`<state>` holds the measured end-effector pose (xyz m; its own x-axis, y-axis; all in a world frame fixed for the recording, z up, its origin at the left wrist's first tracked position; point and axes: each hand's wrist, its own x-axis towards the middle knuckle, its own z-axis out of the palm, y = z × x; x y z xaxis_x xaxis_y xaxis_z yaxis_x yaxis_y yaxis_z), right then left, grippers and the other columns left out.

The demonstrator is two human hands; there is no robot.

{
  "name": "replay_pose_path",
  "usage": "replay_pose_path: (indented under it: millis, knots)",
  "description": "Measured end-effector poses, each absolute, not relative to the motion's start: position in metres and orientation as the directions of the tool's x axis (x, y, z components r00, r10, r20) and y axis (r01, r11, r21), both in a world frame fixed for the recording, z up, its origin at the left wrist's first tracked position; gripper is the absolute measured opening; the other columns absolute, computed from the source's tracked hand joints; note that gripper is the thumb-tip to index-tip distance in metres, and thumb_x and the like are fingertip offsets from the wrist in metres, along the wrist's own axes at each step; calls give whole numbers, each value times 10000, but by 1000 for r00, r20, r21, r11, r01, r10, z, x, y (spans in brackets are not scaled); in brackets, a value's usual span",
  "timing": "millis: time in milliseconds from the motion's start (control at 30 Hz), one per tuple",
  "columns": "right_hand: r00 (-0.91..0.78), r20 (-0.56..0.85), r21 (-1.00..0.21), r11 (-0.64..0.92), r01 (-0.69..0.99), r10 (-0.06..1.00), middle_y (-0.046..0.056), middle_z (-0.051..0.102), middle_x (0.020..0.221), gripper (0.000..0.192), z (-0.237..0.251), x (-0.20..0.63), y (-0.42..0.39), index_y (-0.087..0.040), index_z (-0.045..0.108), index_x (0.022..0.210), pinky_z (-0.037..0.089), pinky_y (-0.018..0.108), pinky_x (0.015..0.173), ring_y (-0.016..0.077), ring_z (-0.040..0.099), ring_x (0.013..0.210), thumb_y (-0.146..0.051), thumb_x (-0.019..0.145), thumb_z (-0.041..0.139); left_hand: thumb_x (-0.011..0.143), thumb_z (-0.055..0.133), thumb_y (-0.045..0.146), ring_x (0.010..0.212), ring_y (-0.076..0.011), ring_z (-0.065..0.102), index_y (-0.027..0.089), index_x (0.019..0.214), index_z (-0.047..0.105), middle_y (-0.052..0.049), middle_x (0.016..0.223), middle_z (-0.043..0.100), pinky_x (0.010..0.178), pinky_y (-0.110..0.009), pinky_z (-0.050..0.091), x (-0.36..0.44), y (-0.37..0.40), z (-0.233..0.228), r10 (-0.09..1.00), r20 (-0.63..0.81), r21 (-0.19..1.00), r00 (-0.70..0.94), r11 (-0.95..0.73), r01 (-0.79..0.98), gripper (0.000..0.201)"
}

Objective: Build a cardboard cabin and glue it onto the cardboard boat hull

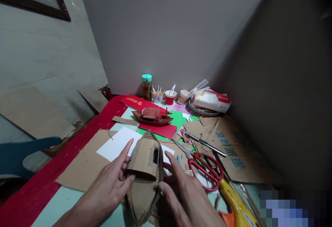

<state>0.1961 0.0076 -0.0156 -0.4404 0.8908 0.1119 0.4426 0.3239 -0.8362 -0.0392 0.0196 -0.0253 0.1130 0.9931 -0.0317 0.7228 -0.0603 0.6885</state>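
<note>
A cardboard boat (144, 192) with pointed ends lies between my two hands. Its curved cardboard cabin (142, 156) has a window cut in the right side. My left hand (111, 182) grips the left side, thumb at the cabin's near corner and index finger stretched forward. On the other side, my right hand (184, 189) has its thumb against the hull wall and its fingers curled along the right edge; some fingertips are hidden. Beyond the cardboard boat stands a reddish-brown model boat (153, 116) with a rounded cabin.
Red-handled scissors (204, 171), a utility knife (204, 142) and a yellow glue gun (236, 202) lie at right. Cardboard sheets (233, 151) and white paper (119, 144) cover parts of the table. At the back stand a bottle (146, 88) and paper cups (170, 98). A blue chair (26, 151) is left.
</note>
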Motion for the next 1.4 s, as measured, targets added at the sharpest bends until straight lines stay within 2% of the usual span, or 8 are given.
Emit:
replay_pose_path:
  millis: [200,333,567,700,1000,1167,1333,1400]
  knots:
    - [-466,29,-812,293,505,884,151,767,1145,724,-26,191,1,-158,220,1598,619,385,812,283,754,968,-275,951,523,953,410,263,723,-160,630,224,1600,194,-62,1082,672,710,-271,531,-59,38,-22,977,80,659,199,-202,724,683]
    - [-511,6,-781,323,535,860,123,779,1115,825,-34,187,-1,-204,223,1609,621,396,821,286,766,952,-209,867,584,958,422,233,880,-209,681,223,1555,316,-60,1080,721,775,-288,527,-71,62,-11,936,174,580,305,-348,737,606]
    - [-475,122,-720,407,562,871,104,794,1033,550,-8,198,0,-143,476,1483,629,343,809,241,768,889,-184,934,477,943,460,215,874,-199,700,249,1508,437,-21,1016,763,820,-281,511,-69,97,10,884,158,485,440,-457,746,567]
    - [-440,250,-684,479,550,862,97,767,1192,407,-2,204,4,-164,601,1356,606,280,893,213,752,1036,-198,967,485,934,471,175,933,-192,708,230,1516,423,-25,1055,769,830,-269,504,-69,114,10,861,127,481,493,-488,728,587]
    - [-388,241,-668,442,599,890,50,793,1136,293,0,211,13,-246,716,1176,641,285,840,214,774,981,-202,986,498,983,461,254,1141,-240,657,246,1487,474,-57,1271,714,976,-345,488,-79,114,11,849,149,459,507,-513,725,504]
    - [-293,331,-558,437,706,897,54,718,1301,357,6,215,23,-289,603,1357,589,418,995,259,702,1156,-279,1020,485,1037,419,353,1378,-237,510,292,1438,536,2,1491,580,1172,-384,367,-93,84,10,861,245,434,446,-509,743,422]
    - [-472,336,-392,577,717,815,120,366,1620,645,6,202,48,-169,298,1580,378,524,1174,283,317,1498,-442,1026,484,1042,408,356,1489,-218,363,279,1533,411,15,1618,408,1235,-384,298,-92,71,-7,835,254,439,488,-549,711,498]
    - [-536,275,-378,602,703,798,156,325,1633,730,6,195,55,-106,274,1582,301,549,1202,292,269,1516,-525,1017,470,1036,424,366,1496,-224,349,264,1538,406,4,1621,405,1248,-402,269,-90,70,-11,830,242,446,503,-556,702,513]
